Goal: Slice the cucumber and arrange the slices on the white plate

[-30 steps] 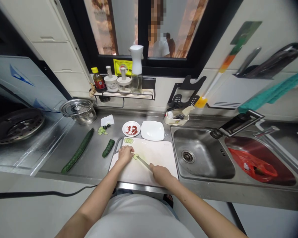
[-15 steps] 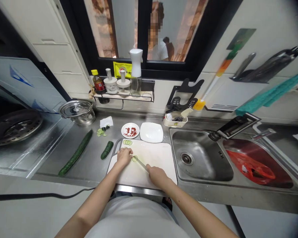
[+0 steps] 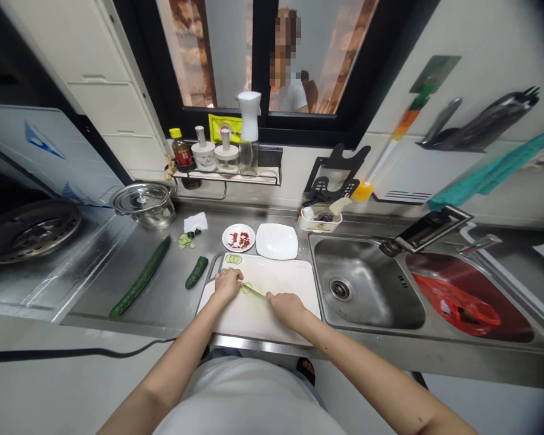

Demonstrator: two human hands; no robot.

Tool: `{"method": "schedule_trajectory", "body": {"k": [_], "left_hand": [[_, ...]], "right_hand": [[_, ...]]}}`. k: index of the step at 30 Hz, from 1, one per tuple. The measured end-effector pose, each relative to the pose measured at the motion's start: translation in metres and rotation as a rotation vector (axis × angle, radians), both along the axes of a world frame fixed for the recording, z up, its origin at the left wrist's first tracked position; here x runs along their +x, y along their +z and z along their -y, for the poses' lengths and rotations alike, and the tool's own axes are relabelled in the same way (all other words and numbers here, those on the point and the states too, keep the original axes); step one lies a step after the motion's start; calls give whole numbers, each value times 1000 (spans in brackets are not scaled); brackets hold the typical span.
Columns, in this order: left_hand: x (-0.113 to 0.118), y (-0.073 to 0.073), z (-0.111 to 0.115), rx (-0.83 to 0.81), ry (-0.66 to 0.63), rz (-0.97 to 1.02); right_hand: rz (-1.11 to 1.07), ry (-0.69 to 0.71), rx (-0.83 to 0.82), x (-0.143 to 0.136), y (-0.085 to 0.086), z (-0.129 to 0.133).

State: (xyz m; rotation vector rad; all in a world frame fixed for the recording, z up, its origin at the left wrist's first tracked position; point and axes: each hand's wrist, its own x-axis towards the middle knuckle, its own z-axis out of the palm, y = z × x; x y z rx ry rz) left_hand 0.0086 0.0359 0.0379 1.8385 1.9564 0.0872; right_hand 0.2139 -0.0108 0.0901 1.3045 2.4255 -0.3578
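Observation:
A white cutting board [image 3: 281,314] lies on the steel counter. My right hand [image 3: 286,308] is closed on the handle of a knife [image 3: 256,292], whose blade points left across the board. Just left of the blade tip, my left hand [image 3: 228,283] rests on the board with its fingers curled; what lies under them is too hidden to make out. Thin pale green slices [image 3: 246,288] are by the blade, and a short row of cucumber slices [image 3: 233,259] sits at the board's upper left. Left of the board are a short cucumber piece [image 3: 196,272] and a long cucumber [image 3: 140,278].
Behind the board stand a plate with red pieces [image 3: 239,238] and a white dish [image 3: 276,241]. A lidded pot [image 3: 145,205] is at left, a sink [image 3: 367,284] at right. A person [image 3: 292,90] shows in the window.
The knife blade has tilted and looks narrower. My right hand has shifted slightly up and left, while my left hand stays nearly in place. The whole view has moved a little.

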Motion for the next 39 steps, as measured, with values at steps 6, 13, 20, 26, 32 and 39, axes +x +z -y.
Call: {"method": "schedule_trajectory", "body": {"k": [6,13,20,26,32,39], "left_hand": [[0,0,-1,-4,-4,3],[3,1,8,45,-4,-9],[15,4,34,140,-82,-104],[19,4,39,110,-18,-29],[21,5,42,109,68,130],[24,0,61,111,176,323]], "right_hand": [[11,-3,51,5,-8,-2],[-6,-93,-11,21,3,5],[-184,-470,-101,36,-7,32],[-252,-592,-125,44,-24,42],[-264,-612,-116,46,-26,44],[-246,-600,-117,48,-29,43]]}}
